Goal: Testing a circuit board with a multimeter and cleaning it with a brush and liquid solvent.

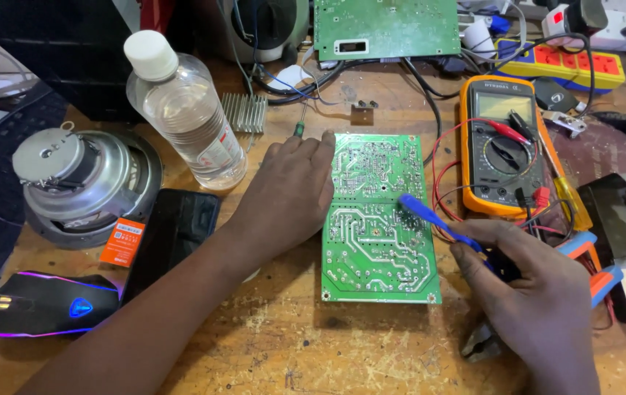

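Green circuit board (pixel 380 219) flat on wooden bench (pixel 291 344), solder side up, between both hands. Likely light, stiff, fragile at the joints; best gripped by bare edges. Left hand (pixel 291 194) pressed open against its left edge. Right hand (pixel 540 292) clenched around blue tool (pixel 430 218), tip touching board. Multimeter (pixel 503 146) just beyond right hand; clear bottle (pixel 185 110) beyond left.
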